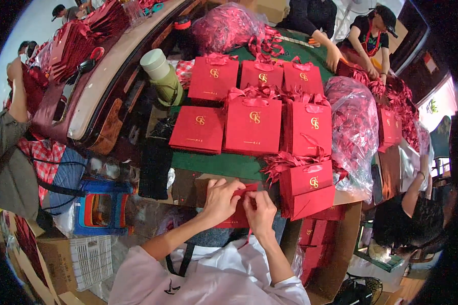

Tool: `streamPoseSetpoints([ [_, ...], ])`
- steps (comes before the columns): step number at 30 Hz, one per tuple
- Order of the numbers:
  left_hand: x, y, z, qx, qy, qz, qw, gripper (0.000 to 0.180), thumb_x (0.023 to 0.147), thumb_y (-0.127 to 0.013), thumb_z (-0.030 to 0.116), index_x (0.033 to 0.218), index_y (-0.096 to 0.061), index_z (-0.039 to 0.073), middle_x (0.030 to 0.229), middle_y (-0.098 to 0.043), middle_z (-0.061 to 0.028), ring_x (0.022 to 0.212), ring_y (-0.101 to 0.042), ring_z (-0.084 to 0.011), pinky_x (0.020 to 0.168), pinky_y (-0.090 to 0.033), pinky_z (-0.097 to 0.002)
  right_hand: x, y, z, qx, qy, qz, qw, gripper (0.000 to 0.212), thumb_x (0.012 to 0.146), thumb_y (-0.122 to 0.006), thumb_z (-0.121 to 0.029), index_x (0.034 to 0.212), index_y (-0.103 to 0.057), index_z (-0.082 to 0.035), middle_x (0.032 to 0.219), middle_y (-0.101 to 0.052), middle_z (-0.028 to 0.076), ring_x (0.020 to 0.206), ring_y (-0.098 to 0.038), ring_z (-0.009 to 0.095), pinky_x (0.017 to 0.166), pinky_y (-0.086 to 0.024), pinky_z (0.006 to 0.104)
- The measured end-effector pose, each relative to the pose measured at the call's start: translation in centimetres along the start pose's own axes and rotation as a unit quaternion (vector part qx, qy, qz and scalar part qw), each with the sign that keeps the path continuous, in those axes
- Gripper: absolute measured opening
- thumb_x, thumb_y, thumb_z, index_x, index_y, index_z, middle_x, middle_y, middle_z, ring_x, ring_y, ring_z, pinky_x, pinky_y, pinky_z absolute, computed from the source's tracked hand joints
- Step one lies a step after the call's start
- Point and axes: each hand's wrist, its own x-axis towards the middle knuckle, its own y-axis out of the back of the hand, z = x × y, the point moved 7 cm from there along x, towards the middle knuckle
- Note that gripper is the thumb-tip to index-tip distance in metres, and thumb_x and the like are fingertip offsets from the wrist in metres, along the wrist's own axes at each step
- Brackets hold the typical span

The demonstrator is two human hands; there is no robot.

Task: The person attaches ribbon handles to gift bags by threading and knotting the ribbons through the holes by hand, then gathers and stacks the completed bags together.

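- Between and just below the fingers, at the near side of the green table (219,162): one red paper bag (235,219), partly covered by both hands.
- Below the right fingers: a thin end of red ribbon (248,239), hanging down loose.
- Progress, judging from this view: handle work on this bag apparently partway, with ribbon not yet neat.
- Beyond the fingers, across the table: several bag stacks (253,134) with ribbon at many tops, seemingly done.
- Just right of the fingers: a leaning bag group (308,203), ribbons spilling leftward, likewise seemingly done.
- Lower right of the fingers: a cardboard box (348,249) with more red bags inside; cannot tell whether finished or left to do.
- Left hand (219,200): brought in from lower left, back upward, fingers bent, thumb and index pinching the bag's upper edge.
- Right hand (260,211): raised from lower right, fingers curled, thumb and index pressed together just beside the left fingertips; cannot tell whether on ribbon or paper.
- Farther right of the fingers: a clear plastic sack (353,122) of red ribbon-like material, apparently plenty left.
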Motion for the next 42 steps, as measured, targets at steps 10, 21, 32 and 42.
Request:
streamPoseSetpoints([
  [10,-0.3,-0.2,-0.3,-0.043,0.014,-0.008,0.999,0.03,0.075,-0.069,0.003,0.103,-0.065,0.012,0.085,-0.069,-0.0076,0.082,-0.06,-0.03,0.079,-0.038,-0.0431,-1.0,-0.1,-0.1,-0.007,0.019,0.025,0.999,0.017,0.081,-0.071,-0.001,0.094,-0.061,-0.004,0.088,-0.064,0.014,0.074,-0.066,0.031,0.064,-0.053,0.0379],
  [21,-0.9,-0.3,0.0,-0.035,0.038,-0.017,0.999,0.026,0.077,-0.067,0.004,0.101,-0.065,0.014,0.085,-0.068,-0.0056,0.081,-0.059,-0.0278,0.079,-0.038,-0.0428,-0.9,-0.3,0.2,0.038,-0.034,0.005,0.999,0.01,0.084,-0.07,-0.004,0.092,-0.065,-0.002,0.084,-0.065,0.014,0.071,-0.065,0.03,0.064,-0.051,0.0361],
  [32,-1.0,0.1,0.3,0.007,-0.004,-0.055,0.998,0.025,0.076,-0.069,0.003,0.097,-0.061,0.011,0.082,-0.067,-0.0074,0.083,-0.059,-0.0292,0.079,-0.038,-0.0424,0.1,1.3,-0.6,0.086,-0.044,-0.036,0.995,0.008,0.084,-0.071,-0.003,0.09,-0.067,-0.001,0.083,-0.064,0.012,0.071,-0.063,0.023,0.065,-0.051,0.0323],
  [42,-2.2,0.9,3.4,0.087,-0.145,-0.081,0.982,0.012,0.083,-0.061,0.012,0.095,-0.063,0.012,0.083,-0.065,-0.0031,0.085,-0.054,-0.0232,0.083,-0.037,-0.0393,2.1,1.1,1.2,0.109,-0.055,-0.298,0.947,0.009,0.085,-0.068,-0.007,0.089,-0.073,0.0,0.077,-0.063,0.013,0.073,-0.063,0.022,0.065,-0.049,0.0322],
])
